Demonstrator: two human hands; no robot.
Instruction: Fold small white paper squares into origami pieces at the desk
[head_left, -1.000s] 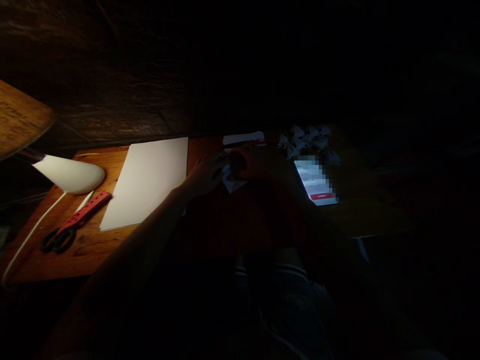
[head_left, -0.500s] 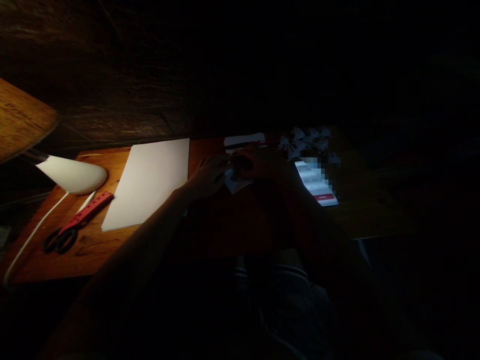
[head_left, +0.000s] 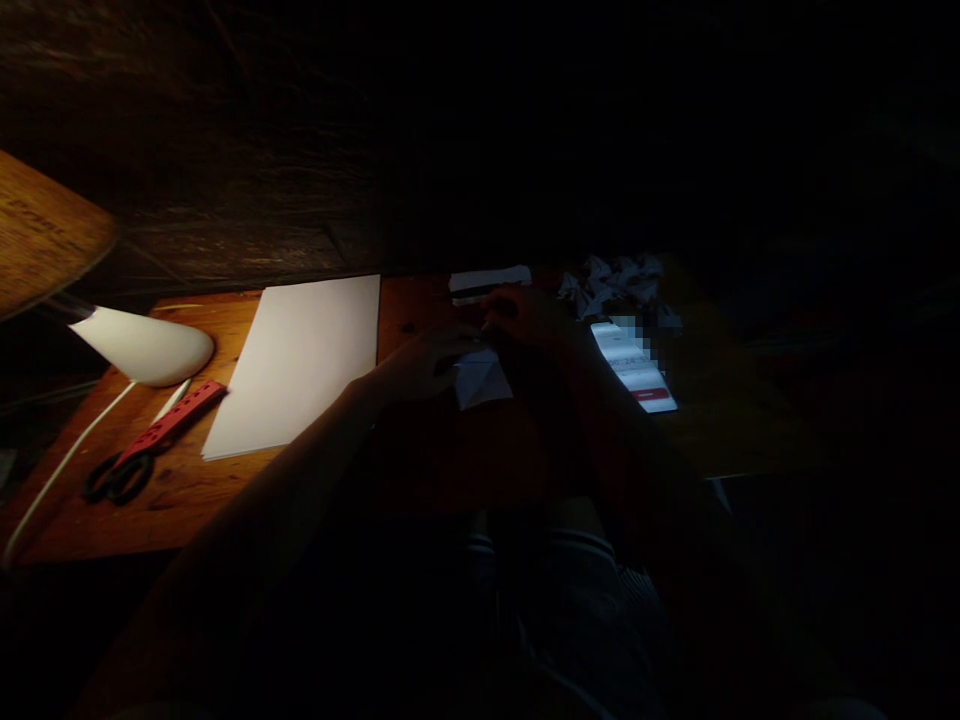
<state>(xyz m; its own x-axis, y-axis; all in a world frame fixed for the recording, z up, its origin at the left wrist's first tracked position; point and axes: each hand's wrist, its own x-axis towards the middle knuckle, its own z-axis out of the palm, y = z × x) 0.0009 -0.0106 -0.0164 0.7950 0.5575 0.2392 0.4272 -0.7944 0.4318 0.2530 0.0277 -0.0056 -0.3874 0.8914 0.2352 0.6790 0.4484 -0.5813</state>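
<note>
Head view: since the frame half a second ago, the left hand (head_left: pixel 426 360) has shifted slightly toward the wearer, the right hand (head_left: pixel 523 315) has drawn back from the folded paper (head_left: pixel 484 383), and more of that paper shows. The paper lies mid-surface (head_left: pixel 176 525), just below the fingertips. Left hand: fingers extended at the paper's far left edge; grip cannot be told, too dark. Right hand: fingers partly curled, fingertips close to the left's; cannot tell whether it pinches anything. Left of the hands: white sheets (head_left: pixel 296 365), red-and-black scissors (head_left: pixel 176 418), lamp (head_left: pixel 150 348). Beyond the hands, a white paper strip (head_left: pixel 491 278). Right: lit phone (head_left: pixel 626 365), pile of folded paper pieces (head_left: pixel 619 285) behind it.
</note>
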